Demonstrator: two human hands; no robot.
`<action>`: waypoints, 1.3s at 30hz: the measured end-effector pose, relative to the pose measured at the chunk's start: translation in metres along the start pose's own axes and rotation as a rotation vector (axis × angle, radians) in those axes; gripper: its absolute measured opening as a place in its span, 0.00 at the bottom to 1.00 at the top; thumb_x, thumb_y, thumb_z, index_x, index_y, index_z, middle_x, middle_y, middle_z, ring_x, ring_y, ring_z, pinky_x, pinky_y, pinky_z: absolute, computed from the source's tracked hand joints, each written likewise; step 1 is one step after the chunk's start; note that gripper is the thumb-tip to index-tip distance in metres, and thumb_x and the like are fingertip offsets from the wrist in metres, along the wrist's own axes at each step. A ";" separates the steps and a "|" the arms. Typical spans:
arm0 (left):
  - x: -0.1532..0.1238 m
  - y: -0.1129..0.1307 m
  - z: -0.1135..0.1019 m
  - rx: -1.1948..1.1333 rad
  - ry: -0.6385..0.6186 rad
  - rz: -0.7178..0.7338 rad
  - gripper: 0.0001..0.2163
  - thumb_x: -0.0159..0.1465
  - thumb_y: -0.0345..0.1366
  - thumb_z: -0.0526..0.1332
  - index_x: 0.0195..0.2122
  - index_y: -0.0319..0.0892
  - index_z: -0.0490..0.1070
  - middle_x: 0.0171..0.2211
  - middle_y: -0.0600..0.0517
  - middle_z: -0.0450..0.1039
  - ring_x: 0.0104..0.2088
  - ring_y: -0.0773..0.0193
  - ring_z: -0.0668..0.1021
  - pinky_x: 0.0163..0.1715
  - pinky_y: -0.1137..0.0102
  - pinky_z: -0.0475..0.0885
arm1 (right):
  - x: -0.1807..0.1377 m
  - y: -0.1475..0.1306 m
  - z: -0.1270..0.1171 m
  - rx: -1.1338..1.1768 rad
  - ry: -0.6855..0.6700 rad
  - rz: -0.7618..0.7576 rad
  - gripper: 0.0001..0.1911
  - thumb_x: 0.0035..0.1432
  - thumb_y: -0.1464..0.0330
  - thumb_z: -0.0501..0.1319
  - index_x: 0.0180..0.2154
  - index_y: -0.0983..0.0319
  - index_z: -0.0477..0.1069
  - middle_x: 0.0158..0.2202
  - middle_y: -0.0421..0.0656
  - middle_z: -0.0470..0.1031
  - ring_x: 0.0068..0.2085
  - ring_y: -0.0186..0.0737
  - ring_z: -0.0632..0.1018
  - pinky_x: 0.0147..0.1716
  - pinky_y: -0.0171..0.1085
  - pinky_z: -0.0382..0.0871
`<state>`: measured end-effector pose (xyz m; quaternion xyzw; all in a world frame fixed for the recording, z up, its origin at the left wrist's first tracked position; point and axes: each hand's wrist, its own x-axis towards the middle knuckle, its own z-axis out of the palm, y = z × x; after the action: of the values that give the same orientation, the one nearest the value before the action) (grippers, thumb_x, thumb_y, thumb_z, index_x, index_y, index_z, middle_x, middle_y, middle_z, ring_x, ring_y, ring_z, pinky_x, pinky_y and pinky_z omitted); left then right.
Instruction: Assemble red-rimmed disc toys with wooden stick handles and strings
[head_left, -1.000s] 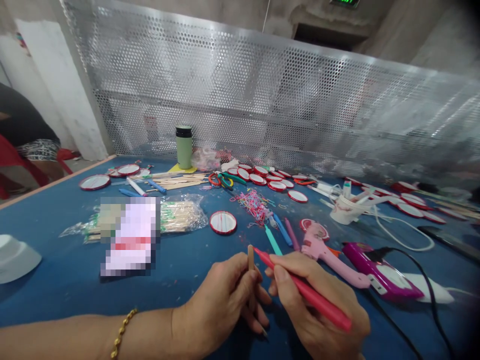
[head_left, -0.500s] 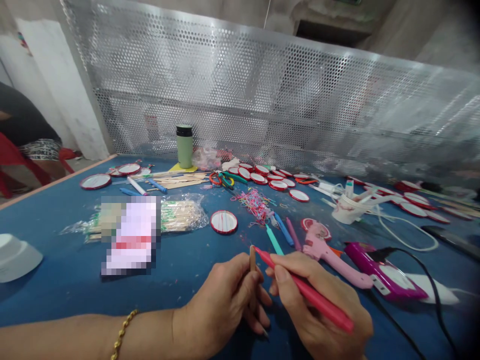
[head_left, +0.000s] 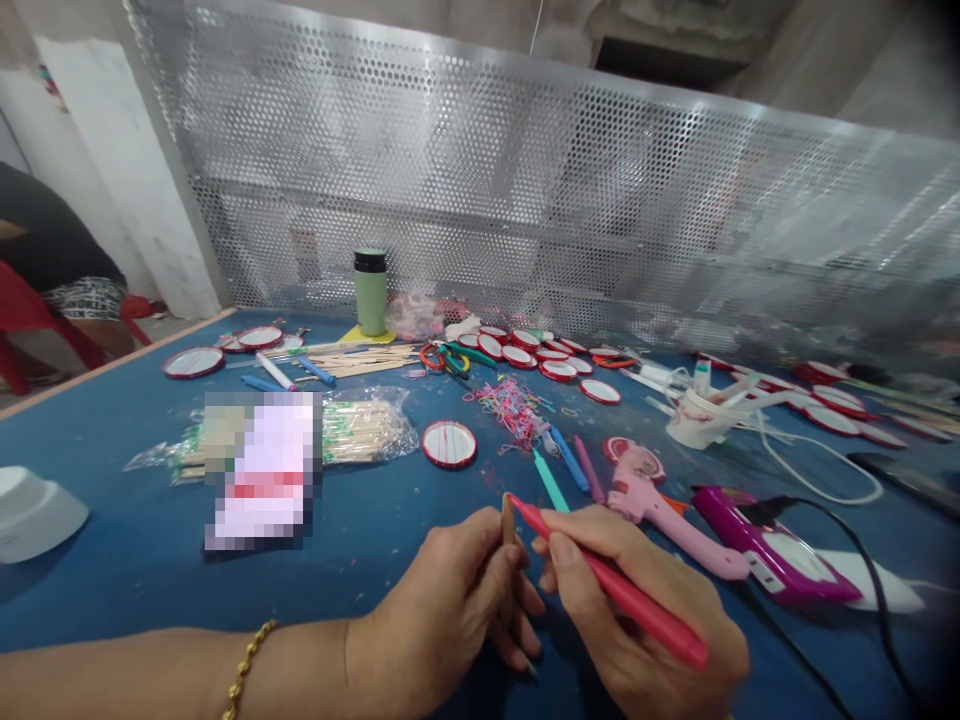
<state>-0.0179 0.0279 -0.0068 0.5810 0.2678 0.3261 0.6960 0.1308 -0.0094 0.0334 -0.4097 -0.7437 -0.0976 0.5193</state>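
Between the thumb and fingers of my left hand (head_left: 469,590) a wooden craft stick (head_left: 508,525) stands nearly upright, its lower part hidden by the fingers. My right hand (head_left: 637,610) is closed in a writing grip around a pinkish-red marker (head_left: 641,608). The marker's tip is at the stick's upper end; whether it touches, I cannot tell. Just beyond the hands lie a teal marker (head_left: 551,482) and a round, red-rimmed white disc (head_left: 448,443).
A pink glue gun (head_left: 667,520) and a purple power strip (head_left: 776,550) with cords lie on the right. Bagged sticks (head_left: 367,430) are on the left, with a pile of small coloured loops (head_left: 510,410) in the middle. A green tumbler (head_left: 370,295) stands before the perforated metal screen (head_left: 465,170).
Both hands, the stick and the marker keep almost the same pose. The whole view has shifted very slightly.
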 end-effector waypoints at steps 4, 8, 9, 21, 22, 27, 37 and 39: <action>0.000 0.000 0.000 0.009 -0.010 -0.005 0.22 0.66 0.57 0.55 0.40 0.40 0.64 0.26 0.52 0.72 0.21 0.69 0.76 0.21 0.75 0.74 | -0.001 0.000 0.000 -0.017 0.009 0.002 0.09 0.61 0.77 0.60 0.40 0.62 0.77 0.30 0.41 0.81 0.29 0.36 0.83 0.34 0.32 0.80; 0.000 -0.001 -0.001 0.013 0.001 -0.006 0.21 0.67 0.57 0.55 0.40 0.40 0.64 0.26 0.52 0.72 0.22 0.68 0.77 0.22 0.75 0.74 | -0.001 0.001 0.001 -0.017 0.017 0.006 0.08 0.61 0.76 0.61 0.40 0.61 0.76 0.30 0.40 0.81 0.27 0.35 0.82 0.33 0.31 0.79; 0.000 -0.001 -0.001 0.014 0.002 -0.007 0.21 0.67 0.57 0.55 0.40 0.40 0.64 0.26 0.52 0.72 0.22 0.68 0.77 0.22 0.75 0.74 | -0.001 0.001 0.001 -0.018 0.022 0.006 0.08 0.61 0.76 0.61 0.40 0.61 0.76 0.29 0.40 0.81 0.27 0.35 0.82 0.32 0.31 0.79; 0.000 -0.001 -0.001 0.008 -0.001 -0.009 0.20 0.67 0.55 0.55 0.39 0.40 0.64 0.28 0.52 0.72 0.23 0.68 0.78 0.22 0.75 0.75 | -0.002 0.003 0.001 -0.002 0.019 -0.003 0.08 0.62 0.78 0.60 0.40 0.61 0.75 0.29 0.38 0.79 0.28 0.32 0.80 0.32 0.30 0.77; 0.000 -0.001 -0.001 0.005 0.000 -0.009 0.20 0.67 0.55 0.55 0.39 0.40 0.64 0.28 0.52 0.72 0.23 0.68 0.78 0.22 0.75 0.75 | -0.002 0.003 0.001 -0.002 0.015 0.001 0.08 0.62 0.77 0.60 0.40 0.61 0.75 0.29 0.38 0.79 0.28 0.32 0.80 0.32 0.30 0.77; 0.000 -0.002 -0.001 0.015 -0.003 -0.010 0.21 0.67 0.56 0.55 0.39 0.40 0.63 0.28 0.52 0.73 0.23 0.68 0.78 0.22 0.75 0.74 | -0.004 0.003 0.000 -0.031 0.011 -0.017 0.08 0.62 0.77 0.61 0.41 0.61 0.75 0.30 0.40 0.80 0.30 0.33 0.81 0.34 0.31 0.77; 0.000 0.000 -0.001 0.026 -0.010 0.006 0.23 0.67 0.58 0.54 0.39 0.40 0.64 0.26 0.52 0.72 0.22 0.69 0.76 0.22 0.76 0.74 | -0.008 0.005 -0.001 0.001 -0.010 -0.048 0.09 0.61 0.79 0.61 0.40 0.63 0.75 0.31 0.41 0.80 0.32 0.34 0.82 0.34 0.31 0.77; 0.001 0.000 -0.001 0.025 -0.016 0.013 0.23 0.66 0.59 0.54 0.39 0.40 0.64 0.25 0.53 0.72 0.21 0.70 0.76 0.22 0.76 0.74 | -0.007 0.005 0.001 0.007 -0.011 -0.059 0.10 0.60 0.80 0.61 0.41 0.63 0.75 0.32 0.41 0.80 0.32 0.33 0.82 0.35 0.30 0.77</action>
<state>-0.0187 0.0293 -0.0068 0.5940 0.2628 0.3225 0.6886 0.1346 -0.0090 0.0254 -0.3864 -0.7586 -0.1078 0.5134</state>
